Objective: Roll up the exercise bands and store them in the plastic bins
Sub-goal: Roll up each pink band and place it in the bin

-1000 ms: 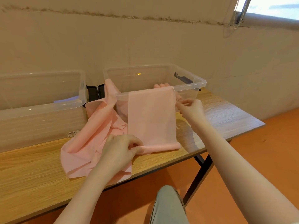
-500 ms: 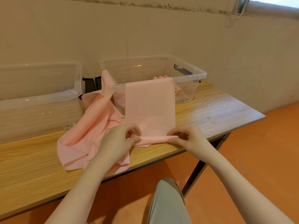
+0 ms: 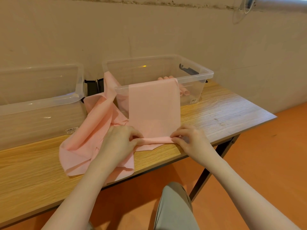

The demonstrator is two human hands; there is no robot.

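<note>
Pink exercise band (image 3: 154,105) draped over the front rim of the right clear plastic bin (image 3: 196,68), its near end on the counter (image 3: 216,113) folded into a first narrow roll. Left hand (image 3: 119,141) and right hand (image 3: 191,140) pinching opposite ends of that roll. Best rolled evenly toward the bin, edges square, tension light, clear of the loose band heap (image 3: 89,130) beside it.
</note>
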